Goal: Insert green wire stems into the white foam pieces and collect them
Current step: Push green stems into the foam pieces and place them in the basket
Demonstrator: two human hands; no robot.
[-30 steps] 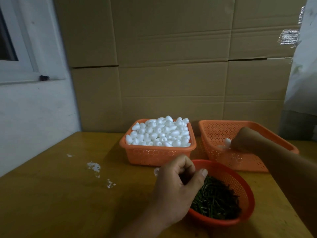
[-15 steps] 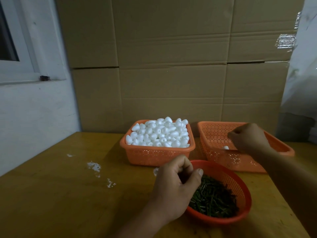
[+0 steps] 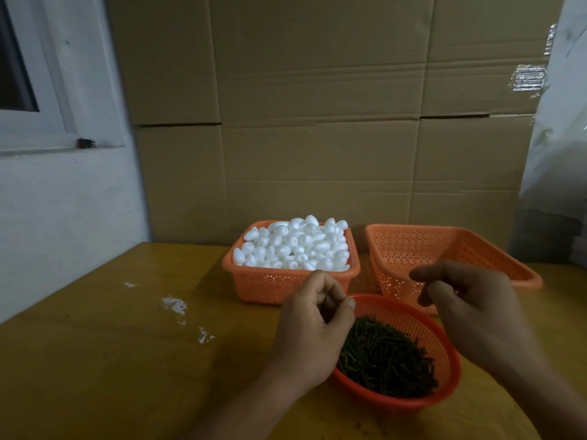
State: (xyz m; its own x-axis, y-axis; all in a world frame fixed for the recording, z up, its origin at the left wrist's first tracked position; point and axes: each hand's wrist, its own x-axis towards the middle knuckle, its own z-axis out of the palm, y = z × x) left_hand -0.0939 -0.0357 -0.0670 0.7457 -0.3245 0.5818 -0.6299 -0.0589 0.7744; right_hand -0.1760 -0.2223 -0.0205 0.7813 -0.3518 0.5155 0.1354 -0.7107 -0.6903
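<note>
Stems of green wire (image 3: 384, 357) lay heaped in a round orange basket (image 3: 444, 347) at lower centre of the frame. Above its left rim the left hand (image 3: 313, 328) was curled, thumb against fingertips as if pinching something thin, though whether a stem was in that pinch could not be made out. The right hand (image 3: 473, 309) hovered above the basket's right side, fingers loosely bent, forefinger reaching left, holding nothing visible. Behind them, at centre frame, white foam pieces (image 3: 295, 246) filled a square orange basket (image 3: 273, 284) past its brim. Just right of it a second square orange basket (image 3: 409, 249) sat tilted, its inside partly hidden by the right hand. All three stood on the yellowish worktop (image 3: 95, 360), which carried white crumbs (image 3: 174, 306) at left. Cardboard boxes (image 3: 317, 122) rose behind, with a window frame (image 3: 38, 122) at upper left.
</note>
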